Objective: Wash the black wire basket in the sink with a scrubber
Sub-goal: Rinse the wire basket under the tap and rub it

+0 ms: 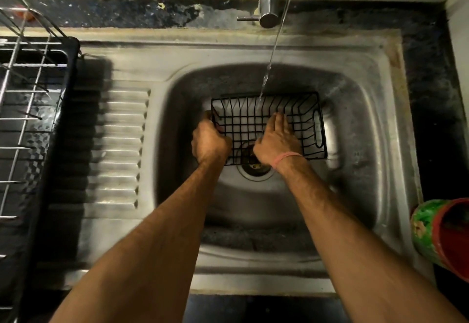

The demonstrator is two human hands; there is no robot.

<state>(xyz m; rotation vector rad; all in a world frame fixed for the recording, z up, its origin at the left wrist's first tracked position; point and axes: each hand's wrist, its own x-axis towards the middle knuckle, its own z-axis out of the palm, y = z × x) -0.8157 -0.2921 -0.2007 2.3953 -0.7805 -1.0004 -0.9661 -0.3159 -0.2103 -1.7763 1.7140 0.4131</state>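
While reaching in from the lower edge of the frame, two bare forearms, one hand each, both on the work in the middle of the picture. Left hand: fingers curled tight round the left end rim of the black wire basket, gripping it. Right hand, pink band at the wrist: laid on the wire grid just right of centre, fingers fairly straight and close together, pressing down; no scrubber in sight, and cannot tell whether one lies under the palm. Basket low in the bowl of the sink, tilted a little, near edge over the drain, far edge under the falling water. Judged light and stiff, thin coated wire, open mesh, so little weight even when wet, but likely slick under running water and prone to skate on the steel. Best held as now, by an end rim, or by the handle cut-out at the right end; thin wires probably hard on fingertips if squeezed. Off to the lower right, a red and green container on the dark counter. At the left edge, a wire dish rack over a black tray. Farthest back, top centre, the chrome tap, running.
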